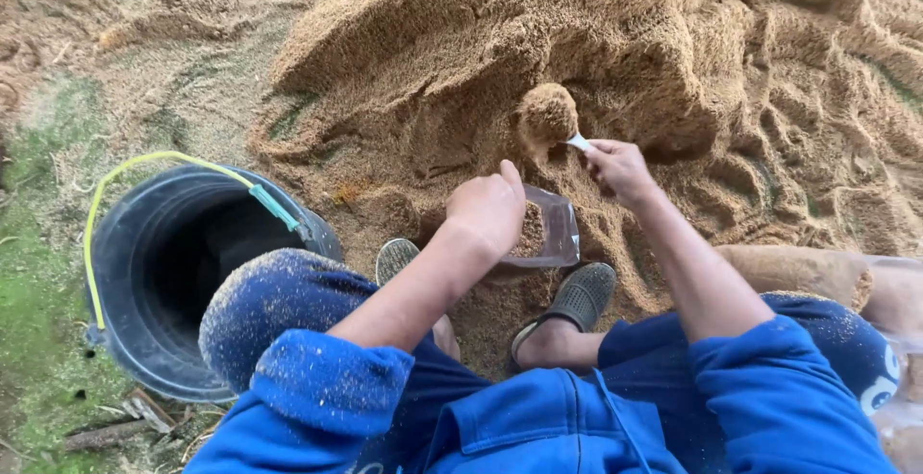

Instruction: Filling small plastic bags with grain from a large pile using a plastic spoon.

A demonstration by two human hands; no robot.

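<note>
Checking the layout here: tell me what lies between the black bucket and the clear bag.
In the head view, the person's blue-clad knee and one grey shoe lie between the black bucket and the clear bag, on sawdust.

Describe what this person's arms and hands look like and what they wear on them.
Both hands, left hand and right hand, are bare: no gloves, rings or watch visible. The forearms are bare too. Bright blue sleeves are pushed up above the elbows, dusted with pale, sawdust-like grains.
</note>
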